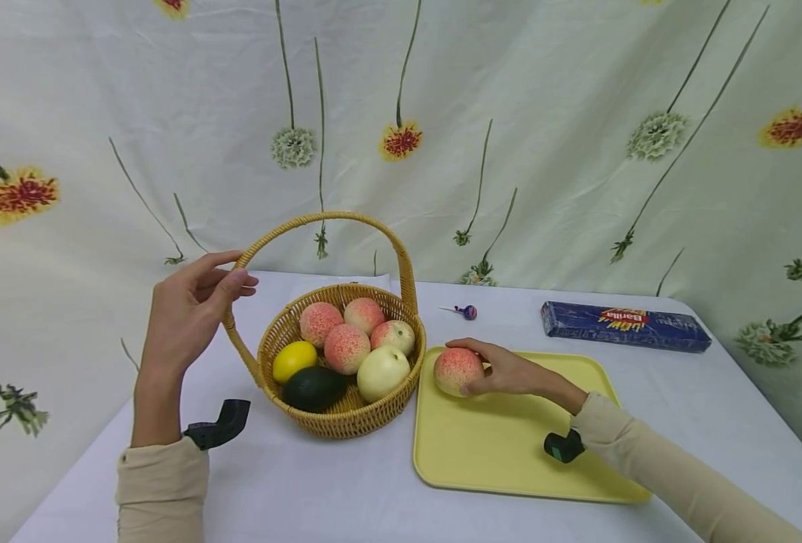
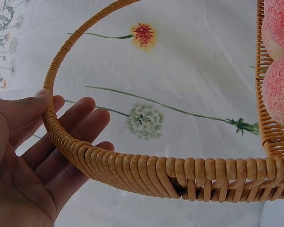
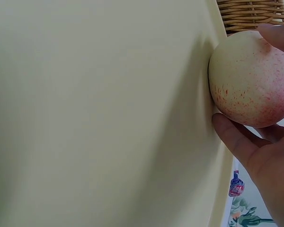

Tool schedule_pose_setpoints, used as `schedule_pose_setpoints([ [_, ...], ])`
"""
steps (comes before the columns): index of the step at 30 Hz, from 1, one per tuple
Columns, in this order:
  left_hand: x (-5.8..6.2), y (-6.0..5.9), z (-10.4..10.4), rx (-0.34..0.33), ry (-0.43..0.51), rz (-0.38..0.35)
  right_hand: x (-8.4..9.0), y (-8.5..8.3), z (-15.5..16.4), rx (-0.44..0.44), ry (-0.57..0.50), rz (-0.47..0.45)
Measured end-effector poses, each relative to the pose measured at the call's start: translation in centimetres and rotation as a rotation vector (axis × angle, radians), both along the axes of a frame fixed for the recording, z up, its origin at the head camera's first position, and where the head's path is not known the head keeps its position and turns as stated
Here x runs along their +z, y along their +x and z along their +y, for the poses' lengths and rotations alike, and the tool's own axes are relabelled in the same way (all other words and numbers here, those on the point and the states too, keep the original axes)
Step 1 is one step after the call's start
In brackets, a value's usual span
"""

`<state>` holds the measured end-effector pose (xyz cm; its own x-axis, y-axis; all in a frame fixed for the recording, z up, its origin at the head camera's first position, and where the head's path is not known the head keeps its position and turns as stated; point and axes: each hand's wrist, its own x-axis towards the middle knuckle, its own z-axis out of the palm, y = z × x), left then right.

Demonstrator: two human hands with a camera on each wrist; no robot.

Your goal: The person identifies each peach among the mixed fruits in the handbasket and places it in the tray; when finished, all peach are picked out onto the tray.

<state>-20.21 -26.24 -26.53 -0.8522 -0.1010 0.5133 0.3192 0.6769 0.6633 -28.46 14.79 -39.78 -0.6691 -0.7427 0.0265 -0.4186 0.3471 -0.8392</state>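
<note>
Your right hand [image 1: 509, 371] grips one peach [image 1: 458, 370], fingers curled over its top and far side. The peach sits on the yellow tray [image 1: 509, 452] at the corner nearest the basket [image 1: 343, 422]; the right wrist view shows it touching the tray surface, close to the rim. Judge this fruit as placed or nearly placed, with your grip not yet released.

Your left hand [image 1: 187, 313] steadies the basket handle [image 1: 326, 219]. The thumb rests on the handle's outer face and the straight fingers lie behind it, as the left wrist view shows. The fingers are relaxed, not clenched.

Six pieces of fruit are in the basket: three peaches [image 1: 347, 347], a pale apple [image 1: 383, 372], a lemon [image 1: 293, 360] and an avocado [image 1: 314, 388]. The tray carries only the one peach. Judge the unloading as early: one item across, six left in the basket.

The basket and tray stand just beside each other on the counter [image 1: 713, 392]. A blue pasta box [image 1: 625, 326] lies behind the tray, and a small lollipop [image 1: 466, 311] lies behind the basket, both apart from your hands.
</note>
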Motion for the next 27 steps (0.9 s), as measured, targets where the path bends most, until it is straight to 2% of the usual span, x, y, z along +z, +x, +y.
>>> schedule_pose_setpoints([
  [8,0.0,0.0,0.0,0.001,-0.001,0.000,0.4,0.1,-0.1,-0.020,0.015,0.045],
  [27,0.0,0.0,0.0,0.005,-0.006,0.000,4.2,0.7,-0.7,-0.093,-0.061,0.157],
])
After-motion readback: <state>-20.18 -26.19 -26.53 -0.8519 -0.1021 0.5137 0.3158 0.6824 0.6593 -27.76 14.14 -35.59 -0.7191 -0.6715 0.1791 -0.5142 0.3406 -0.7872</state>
